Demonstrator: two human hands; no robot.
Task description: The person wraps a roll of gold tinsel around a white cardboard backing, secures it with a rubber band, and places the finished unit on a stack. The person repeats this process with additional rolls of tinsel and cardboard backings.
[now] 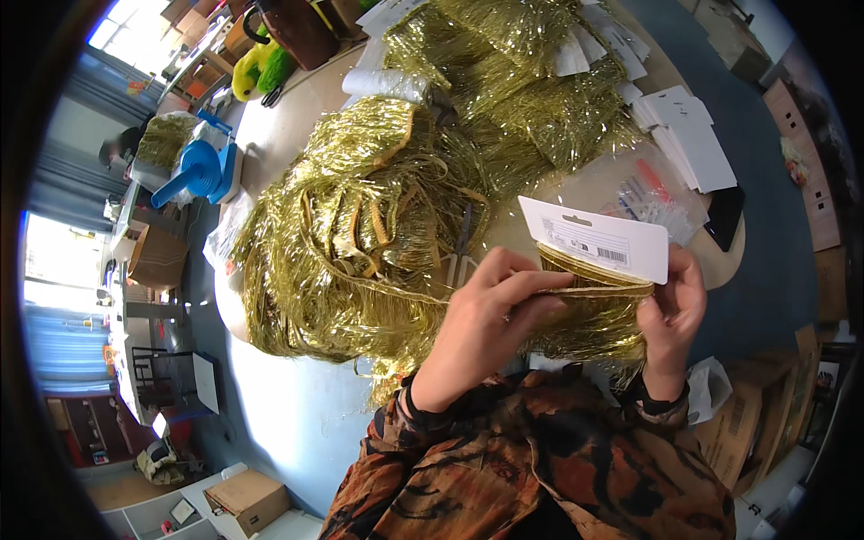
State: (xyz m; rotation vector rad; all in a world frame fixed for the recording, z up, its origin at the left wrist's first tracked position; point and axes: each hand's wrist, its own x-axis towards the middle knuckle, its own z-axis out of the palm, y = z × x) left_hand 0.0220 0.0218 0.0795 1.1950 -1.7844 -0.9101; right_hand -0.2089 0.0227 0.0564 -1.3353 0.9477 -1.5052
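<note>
My right hand (671, 314) grips the right end of a white header card (594, 239) that bears print and a barcode, together with the gold fringe trim (587, 324) folded in layers against it. My left hand (489, 324) pinches the trim's woven top band (597, 291) between thumb and fingers, below the card. From there the band runs left into a large heap of gold tinsel fringe (364, 236) on the table. A pair of scissors (462, 243) lies on that heap, its handles partly hidden near my left hand.
More gold fringe with white cards (526, 88) covers the table's far side. At right lie a stack of blank white cards (685, 138), a clear plastic bag (641, 189) and a black phone (725, 216). A brown jug (297, 34) and a blue device (202, 172) stand farther left.
</note>
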